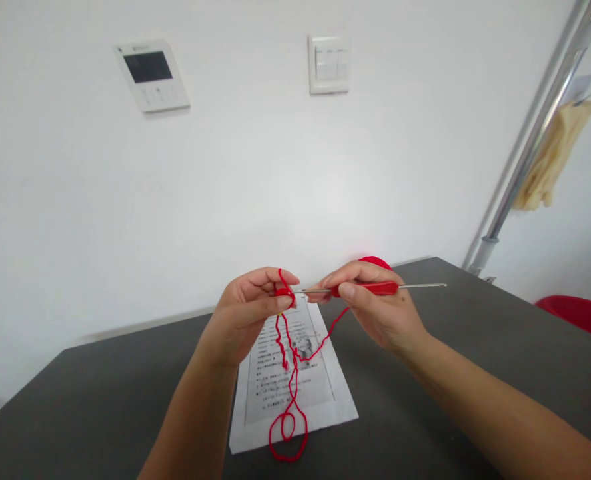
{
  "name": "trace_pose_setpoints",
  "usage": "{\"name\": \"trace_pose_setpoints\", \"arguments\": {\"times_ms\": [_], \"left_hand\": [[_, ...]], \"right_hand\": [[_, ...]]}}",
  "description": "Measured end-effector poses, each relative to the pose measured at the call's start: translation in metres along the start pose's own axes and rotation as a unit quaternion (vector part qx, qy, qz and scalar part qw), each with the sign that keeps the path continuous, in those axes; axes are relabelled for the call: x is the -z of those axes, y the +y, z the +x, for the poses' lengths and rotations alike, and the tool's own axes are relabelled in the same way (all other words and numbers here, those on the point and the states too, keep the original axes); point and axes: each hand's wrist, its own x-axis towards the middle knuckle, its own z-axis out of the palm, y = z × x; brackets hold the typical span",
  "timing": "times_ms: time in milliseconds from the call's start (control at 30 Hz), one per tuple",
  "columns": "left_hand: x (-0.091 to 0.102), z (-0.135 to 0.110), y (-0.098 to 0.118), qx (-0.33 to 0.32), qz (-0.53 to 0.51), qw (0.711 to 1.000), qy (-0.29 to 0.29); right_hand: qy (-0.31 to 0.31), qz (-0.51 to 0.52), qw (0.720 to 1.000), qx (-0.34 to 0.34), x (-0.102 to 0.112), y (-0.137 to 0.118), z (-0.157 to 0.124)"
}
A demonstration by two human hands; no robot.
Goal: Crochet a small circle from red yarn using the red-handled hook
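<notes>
My left hand pinches a small piece of red crochet work, with a strand running up over the index finger. In my right hand is a crochet hook with a red handle and a metal shaft at both ends. The hook's left tip reaches the red piece at my left fingertips. Red yarn hangs below and loops on a printed sheet. One strand leads right toward a red yarn ball, partly hidden behind my right hand. A tiny yellow bit shows under my left thumb.
The dark grey table stands against a white wall carrying an intercom panel and a light switch. At the right are a metal pole, a hanging yellowish cloth and a red rounded object.
</notes>
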Motion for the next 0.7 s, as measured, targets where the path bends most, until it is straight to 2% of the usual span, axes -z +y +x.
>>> {"name": "trace_pose_setpoints", "arguments": {"times_ms": [133, 300, 467, 700], "left_hand": [[-0.0025, -0.0009, -0.0002, -0.015, 0.031, 0.998, 0.044], [-0.0001, 0.0003, -0.0015, 0.008, -0.011, 1.000, 0.004], [0.0031, 0.0040, -0.0066, 0.021, -0.054, 0.997, -0.042], [0.0008, 0.0055, -0.0099, 0.034, -0.066, 0.996, -0.040]], "right_hand": [[-0.007, -0.075, 0.991, 0.110, -0.0034, 0.0004, -0.0017], [-0.042, -0.185, 0.964, 0.189, -0.0015, -0.0025, -0.0023], [-0.042, -0.185, 0.963, 0.194, -0.0012, -0.0032, -0.0023], [-0.025, -0.140, 0.979, 0.150, -0.0022, -0.0009, -0.0028]]}}
